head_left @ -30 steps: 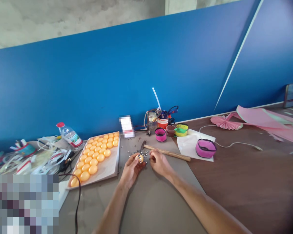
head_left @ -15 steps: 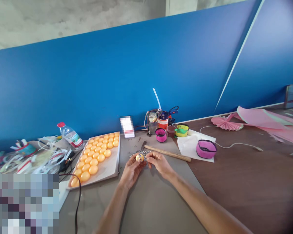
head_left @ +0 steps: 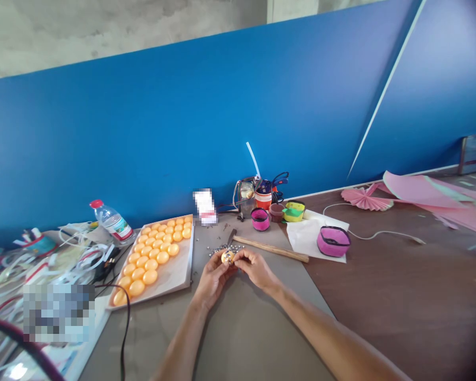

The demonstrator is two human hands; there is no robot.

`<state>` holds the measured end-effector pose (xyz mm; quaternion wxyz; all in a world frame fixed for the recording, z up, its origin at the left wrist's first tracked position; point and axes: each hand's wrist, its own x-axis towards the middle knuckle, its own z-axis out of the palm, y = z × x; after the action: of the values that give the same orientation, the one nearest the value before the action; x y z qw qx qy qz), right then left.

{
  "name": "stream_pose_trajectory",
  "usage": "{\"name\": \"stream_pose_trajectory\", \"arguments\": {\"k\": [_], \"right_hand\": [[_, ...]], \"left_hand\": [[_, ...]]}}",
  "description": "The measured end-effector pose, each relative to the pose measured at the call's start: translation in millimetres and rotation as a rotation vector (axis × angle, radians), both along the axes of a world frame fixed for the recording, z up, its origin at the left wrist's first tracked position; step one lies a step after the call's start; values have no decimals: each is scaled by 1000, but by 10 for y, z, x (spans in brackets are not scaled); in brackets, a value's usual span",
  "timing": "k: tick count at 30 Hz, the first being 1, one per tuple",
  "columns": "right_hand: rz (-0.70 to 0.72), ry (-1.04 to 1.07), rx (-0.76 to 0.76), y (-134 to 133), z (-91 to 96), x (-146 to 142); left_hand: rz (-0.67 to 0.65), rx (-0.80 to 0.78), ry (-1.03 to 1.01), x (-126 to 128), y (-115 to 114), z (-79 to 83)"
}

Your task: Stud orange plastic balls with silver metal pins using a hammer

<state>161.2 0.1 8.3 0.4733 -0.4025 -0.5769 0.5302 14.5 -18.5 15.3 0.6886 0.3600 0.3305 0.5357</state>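
no text can be read; the label [head_left: 122, 229] on the bottle [head_left: 106, 216] is too small.

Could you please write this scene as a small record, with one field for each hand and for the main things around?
Left hand: holds an orange ball with small shiny and dark spots
Right hand: fingertips at the ball's right side; a held piece cannot be made out
Beyond the hands: scattered small metal pieces; a hammer with a wooden handle, lying down
Left side: a tray with rows of orange balls; a red-capped bottle
Right side: a purple container on white paper
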Motion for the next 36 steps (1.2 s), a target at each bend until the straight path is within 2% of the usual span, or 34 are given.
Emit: {"name": "stream_pose_trajectory", "arguments": {"k": [10, 21, 28, 36], "right_hand": [[-19, -31, -6, 25, -78, -12], [20, -44, 15, -33, 38, 4], [35, -40, 12, -14, -11, -1], [-26, -54, -74, -11, -63, -15]], "left_hand": [[5, 16, 24, 0, 8, -13], [27, 10, 60, 13, 3, -9], [39, 13, 65, 27, -12, 1], [123, 73, 246, 20, -6, -81]]}}
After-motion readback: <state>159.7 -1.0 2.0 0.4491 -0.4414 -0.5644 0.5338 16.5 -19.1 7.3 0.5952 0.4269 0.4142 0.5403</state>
